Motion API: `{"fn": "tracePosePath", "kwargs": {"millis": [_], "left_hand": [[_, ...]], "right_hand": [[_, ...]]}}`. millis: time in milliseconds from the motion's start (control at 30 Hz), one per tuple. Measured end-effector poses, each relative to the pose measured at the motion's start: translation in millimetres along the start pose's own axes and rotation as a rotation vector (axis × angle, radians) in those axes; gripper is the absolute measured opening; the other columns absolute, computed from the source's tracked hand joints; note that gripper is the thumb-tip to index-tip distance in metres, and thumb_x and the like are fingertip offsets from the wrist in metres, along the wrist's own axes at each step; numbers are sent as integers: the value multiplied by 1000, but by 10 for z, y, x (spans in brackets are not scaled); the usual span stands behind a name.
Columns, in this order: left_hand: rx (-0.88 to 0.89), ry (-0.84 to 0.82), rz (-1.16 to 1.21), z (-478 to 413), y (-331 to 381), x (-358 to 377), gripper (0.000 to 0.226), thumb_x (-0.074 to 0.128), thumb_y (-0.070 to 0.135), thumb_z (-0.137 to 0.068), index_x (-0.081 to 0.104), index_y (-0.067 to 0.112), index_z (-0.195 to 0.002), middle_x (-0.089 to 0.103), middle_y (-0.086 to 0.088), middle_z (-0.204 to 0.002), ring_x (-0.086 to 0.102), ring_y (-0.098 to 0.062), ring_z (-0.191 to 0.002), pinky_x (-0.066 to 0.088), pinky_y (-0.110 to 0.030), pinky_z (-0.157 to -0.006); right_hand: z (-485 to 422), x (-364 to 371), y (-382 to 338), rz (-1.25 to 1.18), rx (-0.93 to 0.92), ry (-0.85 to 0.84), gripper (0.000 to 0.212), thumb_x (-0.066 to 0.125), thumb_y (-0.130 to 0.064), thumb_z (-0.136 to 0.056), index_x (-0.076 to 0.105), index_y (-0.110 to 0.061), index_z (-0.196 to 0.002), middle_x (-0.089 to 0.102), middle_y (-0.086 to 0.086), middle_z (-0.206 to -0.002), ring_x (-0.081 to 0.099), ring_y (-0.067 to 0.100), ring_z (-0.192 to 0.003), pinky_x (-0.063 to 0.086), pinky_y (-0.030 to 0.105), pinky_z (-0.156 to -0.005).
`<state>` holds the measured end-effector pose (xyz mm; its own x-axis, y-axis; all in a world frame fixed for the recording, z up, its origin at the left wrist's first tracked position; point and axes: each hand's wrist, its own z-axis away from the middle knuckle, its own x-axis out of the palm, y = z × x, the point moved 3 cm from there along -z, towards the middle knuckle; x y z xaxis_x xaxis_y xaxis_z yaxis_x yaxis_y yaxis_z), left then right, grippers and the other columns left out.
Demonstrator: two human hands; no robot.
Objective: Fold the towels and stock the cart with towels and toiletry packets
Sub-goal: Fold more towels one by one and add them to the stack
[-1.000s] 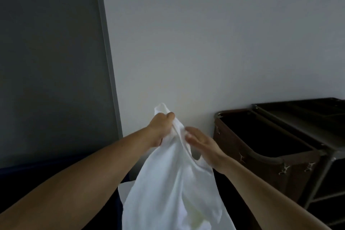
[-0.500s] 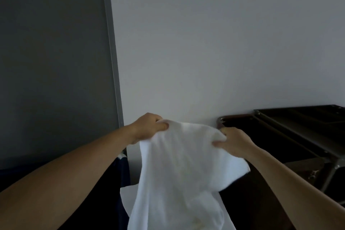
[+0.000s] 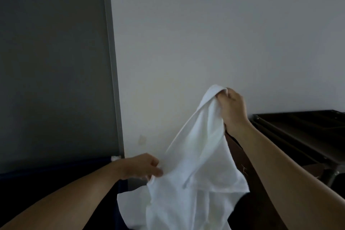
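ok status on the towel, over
Right hand grips towel corner, held high. Left hand pinches its lower edge. Unfolded, hanging loose. Cart at right, nothing between.

The towel [image 3: 199,155] is soft white cloth, matt and slightly nubbly. The cart [image 3: 298,132] looks dark and smooth with a faint sheen. The wall [image 3: 205,33] is matt painted.

Two arms observed. The left hand [image 3: 138,167] and right hand [image 3: 233,106] are both bare, skin uncovered throughout. The left forearm [image 3: 65,198] and right forearm [image 3: 289,173] are bare along the full visible length, up to where each leaves the view. Light is dim; fine detail such as nails or marks on the skin cannot be made out.
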<state>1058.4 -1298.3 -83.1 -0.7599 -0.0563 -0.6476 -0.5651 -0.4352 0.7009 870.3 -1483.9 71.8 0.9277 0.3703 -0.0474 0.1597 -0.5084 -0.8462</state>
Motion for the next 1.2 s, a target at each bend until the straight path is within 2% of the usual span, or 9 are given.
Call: {"fn": "tracePosePath", "kwargs": {"millis": [167,267,333,467,600,733,1000,1100,1200], "left_hand": [[159,423,72,115,390,-517,24,49,28,-102,55,12,-86,54,-1,-79,48,-12,-68,39,-27,-62],[342,436,-119,147,892,-659,23,54,27,-99,59,9,-86,56,3,-79,50,-11,-69,40,-26,-65],[390,357,-206,134,1106,-608,15,63,30,-92,65,16,-86,62,9,-79,56,-5,-69,43,-18,-63],[294,158,-168,106,1065,-537,15,82,33,-73,70,29,-81,68,17,-74,62,0,-66,46,-14,-58],[231,171,-15,85,670,-527,8,74,17,-84,73,22,-77,67,9,-68,58,-6,-60,48,-24,-63],[367,240,518,118,690,-585,20,73,25,-86,61,15,-98,74,3,-107,70,-19,-101,53,-37,-86],[444,128,2,92,760,100,69,83,54,-71,36,65,-120,46,52,-114,44,29,-106,38,4,-81],[328,449,218,4,734,3,26,62,46,-94,65,28,-112,70,15,-106,66,-13,-100,55,-27,-88],[317,539,369,91,803,-229,24,49,35,-102,70,26,-96,73,5,-97,69,-17,-93,56,-34,-85]], "right_hand": [[238,-3,451,387,253,-489,11,63,-14,-94,67,-7,-87,60,12,-84,53,20,-77,41,30,-66],[627,226,641,399,286,-820,56,80,-13,-81,57,-14,-132,62,3,-126,60,18,-115,50,32,-97],[777,430,626,328,210,-865,59,85,-24,-76,56,-28,-128,66,-6,-122,64,12,-109,52,27,-92],[624,513,548,440,68,-610,16,75,-24,-86,66,-15,-76,60,-5,-69,53,9,-62,39,21,-56],[265,251,424,46,230,-268,17,66,-16,-90,70,-3,-80,65,9,-73,60,22,-72,45,34,-68],[220,198,462,173,282,-354,22,66,-17,-89,67,-3,-71,59,11,-70,55,23,-69,42,36,-67],[282,307,387,211,252,-269,39,66,-24,-86,47,-22,-52,39,-5,-52,39,16,-56,30,32,-58],[268,299,362,211,221,-279,36,66,-25,-87,47,-18,-56,37,-3,-55,36,15,-57,27,31,-57],[270,185,386,284,204,-312,32,69,-27,-87,53,-12,-65,48,2,-61,45,19,-59,34,30,-57]]}}
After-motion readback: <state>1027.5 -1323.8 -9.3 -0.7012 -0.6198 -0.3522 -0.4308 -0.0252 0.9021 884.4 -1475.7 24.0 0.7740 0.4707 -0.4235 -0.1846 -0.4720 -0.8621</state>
